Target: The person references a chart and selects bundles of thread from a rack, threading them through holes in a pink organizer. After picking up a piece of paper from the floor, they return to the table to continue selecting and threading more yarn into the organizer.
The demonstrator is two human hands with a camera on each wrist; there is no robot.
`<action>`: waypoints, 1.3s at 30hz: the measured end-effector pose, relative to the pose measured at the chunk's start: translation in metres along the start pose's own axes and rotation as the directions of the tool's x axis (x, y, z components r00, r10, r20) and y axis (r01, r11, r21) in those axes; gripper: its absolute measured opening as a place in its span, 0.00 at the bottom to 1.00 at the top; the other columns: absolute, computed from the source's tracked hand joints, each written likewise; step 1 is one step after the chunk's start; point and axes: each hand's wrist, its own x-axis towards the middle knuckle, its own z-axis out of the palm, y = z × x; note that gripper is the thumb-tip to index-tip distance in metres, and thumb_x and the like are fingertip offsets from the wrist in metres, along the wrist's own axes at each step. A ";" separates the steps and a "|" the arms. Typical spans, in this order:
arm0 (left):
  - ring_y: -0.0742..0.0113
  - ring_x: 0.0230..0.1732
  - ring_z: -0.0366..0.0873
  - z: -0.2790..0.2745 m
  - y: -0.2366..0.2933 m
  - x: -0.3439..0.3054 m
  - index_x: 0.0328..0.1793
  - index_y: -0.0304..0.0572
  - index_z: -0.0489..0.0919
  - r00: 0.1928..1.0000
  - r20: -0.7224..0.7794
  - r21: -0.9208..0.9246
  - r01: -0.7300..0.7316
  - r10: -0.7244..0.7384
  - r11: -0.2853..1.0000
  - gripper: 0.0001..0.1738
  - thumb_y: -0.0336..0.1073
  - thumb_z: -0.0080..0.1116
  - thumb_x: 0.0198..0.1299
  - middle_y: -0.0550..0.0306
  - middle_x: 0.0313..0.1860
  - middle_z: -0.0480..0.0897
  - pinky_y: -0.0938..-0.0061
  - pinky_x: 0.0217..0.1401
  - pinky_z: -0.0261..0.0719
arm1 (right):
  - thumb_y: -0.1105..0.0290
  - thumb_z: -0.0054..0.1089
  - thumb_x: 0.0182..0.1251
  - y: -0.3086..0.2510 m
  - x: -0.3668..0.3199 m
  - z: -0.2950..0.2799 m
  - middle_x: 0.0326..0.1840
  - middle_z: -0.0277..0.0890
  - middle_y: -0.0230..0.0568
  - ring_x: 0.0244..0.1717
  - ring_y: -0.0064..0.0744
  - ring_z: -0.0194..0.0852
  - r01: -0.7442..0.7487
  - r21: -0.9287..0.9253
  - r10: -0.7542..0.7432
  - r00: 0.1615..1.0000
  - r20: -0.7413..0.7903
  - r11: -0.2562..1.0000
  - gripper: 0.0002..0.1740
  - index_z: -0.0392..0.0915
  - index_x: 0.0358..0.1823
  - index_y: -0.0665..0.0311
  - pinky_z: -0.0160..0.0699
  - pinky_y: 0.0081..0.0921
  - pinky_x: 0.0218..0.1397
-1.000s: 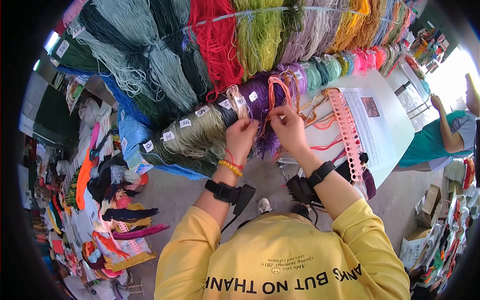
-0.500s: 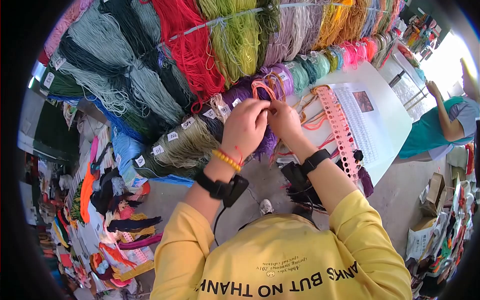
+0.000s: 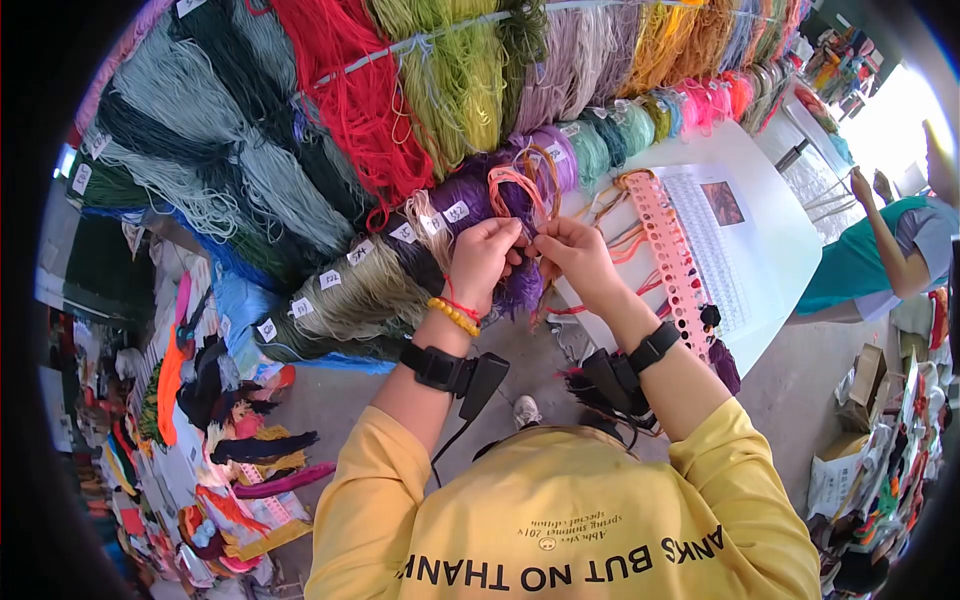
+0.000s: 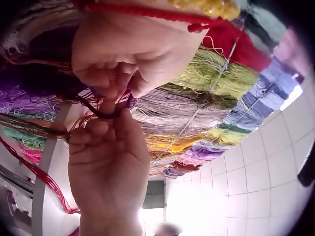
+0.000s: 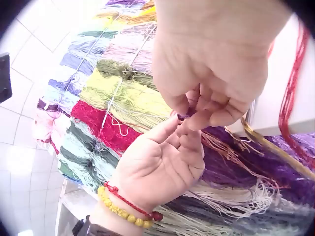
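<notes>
While left hand (image 3: pixel 482 264) and right hand (image 3: pixel 583 264) pinch purple thread (image 4: pixel 100 114), labelled skeins (image 3: pixel 368 297) lie close.

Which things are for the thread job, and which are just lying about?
In the job:
- left hand
- right hand
- dark purple thread they pinch
- probably the pink holed strip

Seemingly just lying about:
- cardboard box
- orange bundle

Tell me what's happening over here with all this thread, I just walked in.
A person in a yellow shirt is working with dark purple thread, pinched between the fingertips of the left hand and right hand, which are close together. Rows of colourful skeins are in front of them. To the right, a pink strip with holes lies on a white table beside a printed sheet.
</notes>
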 end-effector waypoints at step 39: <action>0.82 0.21 0.65 0.001 -0.017 -0.002 0.39 0.43 0.77 0.999 0.027 -0.277 0.043 -0.037 0.960 0.07 0.38 0.54 0.61 0.70 0.22 0.71 0.88 0.24 0.63 | 0.71 0.53 0.62 0.005 -0.010 -0.003 0.25 0.73 0.31 0.21 0.17 0.67 -0.020 -0.050 0.019 0.999 -0.029 0.999 0.07 0.72 0.36 0.69 0.65 0.16 0.24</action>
